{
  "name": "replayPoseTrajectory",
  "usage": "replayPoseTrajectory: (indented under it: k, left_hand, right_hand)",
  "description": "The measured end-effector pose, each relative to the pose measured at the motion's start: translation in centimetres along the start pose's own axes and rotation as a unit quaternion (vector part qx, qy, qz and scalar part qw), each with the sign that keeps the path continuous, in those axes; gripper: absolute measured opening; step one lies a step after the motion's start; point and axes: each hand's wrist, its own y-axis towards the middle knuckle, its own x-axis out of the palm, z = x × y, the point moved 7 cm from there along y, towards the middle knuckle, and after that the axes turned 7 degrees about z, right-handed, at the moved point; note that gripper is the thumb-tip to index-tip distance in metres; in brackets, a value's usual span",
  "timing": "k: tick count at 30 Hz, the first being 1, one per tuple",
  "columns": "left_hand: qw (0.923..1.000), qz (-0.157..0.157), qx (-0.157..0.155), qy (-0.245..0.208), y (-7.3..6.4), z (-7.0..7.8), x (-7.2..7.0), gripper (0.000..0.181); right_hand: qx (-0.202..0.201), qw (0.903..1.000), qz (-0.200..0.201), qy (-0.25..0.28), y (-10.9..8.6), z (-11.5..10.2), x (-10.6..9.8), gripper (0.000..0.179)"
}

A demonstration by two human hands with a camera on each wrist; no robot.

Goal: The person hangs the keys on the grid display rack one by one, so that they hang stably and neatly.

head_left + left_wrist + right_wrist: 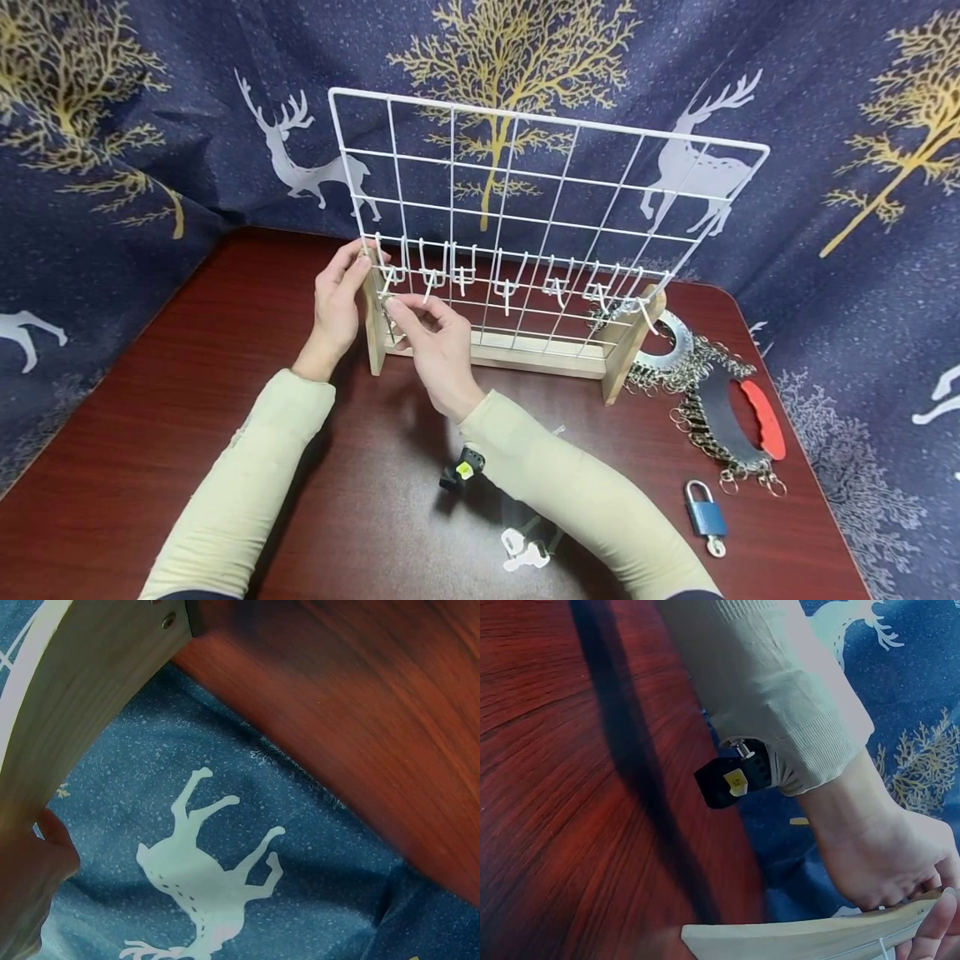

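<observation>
A white wire grid rack [551, 177] stands on wooden end supports, with several white wire hooks [506, 287] along its lower rows. My left hand [337, 302] grips the upper part of the left wooden support [375, 333]. In the left wrist view that support [82, 697] rises close up, with part of the left hand [37, 892] at its edge. My right hand [442, 350] pinches a small, thin metal piece [392, 327] below the leftmost hook; its kind I cannot tell. The right wrist view shows right-hand fingers [934, 926] beside the support.
A blue padlock [706, 517] with a key in it lies at the right. Behind it are a black curved piece [723, 417] fringed with metal rings, a red handle [765, 421] and a silver ring-shaped plate [675, 342]. A patterned cloth [187, 142] hangs behind the table [150, 400].
</observation>
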Motion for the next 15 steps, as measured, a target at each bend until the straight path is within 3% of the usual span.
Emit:
replayPoseTrajectory:
  k: [9, 15]
  left_hand:
    - [1.0000, -0.001, 0.001, 0.009, 0.0, -0.2, 0.2, 0.027]
    - [0.9999, -0.002, -0.002, 0.010, 0.1, -0.1, 0.0, 0.025]
  right_hand:
    - [0.003, 0.9999, 0.009, -0.012, 0.1, 0.3, -0.5, 0.024]
    - [0.059, 0.9977, 0.015, -0.029, -0.1, 1.4, -1.4, 0.024]
